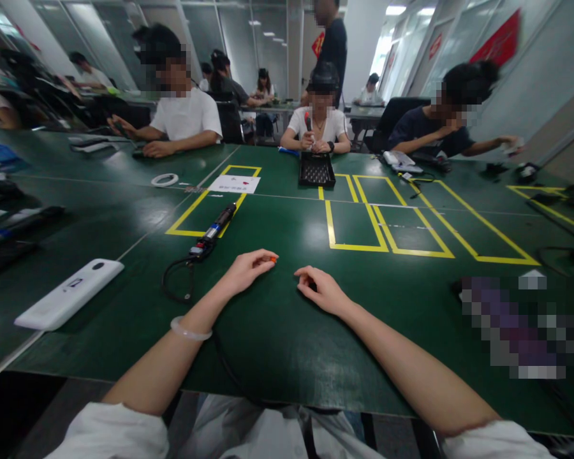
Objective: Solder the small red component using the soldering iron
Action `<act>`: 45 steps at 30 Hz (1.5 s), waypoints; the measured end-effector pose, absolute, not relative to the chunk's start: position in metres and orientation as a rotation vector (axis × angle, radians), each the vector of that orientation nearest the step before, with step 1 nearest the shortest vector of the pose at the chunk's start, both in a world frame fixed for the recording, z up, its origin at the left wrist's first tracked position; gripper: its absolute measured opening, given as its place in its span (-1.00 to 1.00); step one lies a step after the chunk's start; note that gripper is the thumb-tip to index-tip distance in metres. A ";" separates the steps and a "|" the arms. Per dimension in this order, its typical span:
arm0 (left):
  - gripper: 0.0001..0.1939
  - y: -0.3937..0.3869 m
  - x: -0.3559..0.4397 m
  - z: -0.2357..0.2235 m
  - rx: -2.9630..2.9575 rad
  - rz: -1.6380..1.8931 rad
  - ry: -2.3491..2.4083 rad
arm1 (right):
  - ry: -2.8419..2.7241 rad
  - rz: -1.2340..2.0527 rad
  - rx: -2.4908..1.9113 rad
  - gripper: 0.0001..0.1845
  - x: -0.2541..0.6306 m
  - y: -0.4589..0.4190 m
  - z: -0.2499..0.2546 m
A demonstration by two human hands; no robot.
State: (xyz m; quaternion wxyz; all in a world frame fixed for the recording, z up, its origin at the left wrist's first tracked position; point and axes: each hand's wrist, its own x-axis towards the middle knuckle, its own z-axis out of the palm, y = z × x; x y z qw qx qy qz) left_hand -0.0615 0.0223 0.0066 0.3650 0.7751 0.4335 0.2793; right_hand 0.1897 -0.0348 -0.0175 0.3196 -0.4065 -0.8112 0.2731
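My left hand [247, 271] is just above the green tabletop, with its thumb and fingers pinched on a small orange piece [273, 259]. Too little of that piece shows to tell its kind. A short gap to the right, my right hand [324, 290] has loosely curled fingers, its thumb apart from them, and I see nothing in it. Beyond my left wrist lies a black electric screwdriver [215, 228] with a blue and silver band, its cord looped on the table.
A white oblong case [71, 293] with a strap lies at left. Yellow tape frames [358, 247] mark the table [277, 350]. A paper sheet [234, 185], a tape roll [164, 180] and a black tray [317, 185] lie farther off. Several people sit around; cables run at right.
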 end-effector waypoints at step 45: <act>-0.75 -0.016 -0.022 0.023 2.126 0.563 0.899 | -1.934 0.969 -0.983 -0.85 0.190 -0.033 -0.019</act>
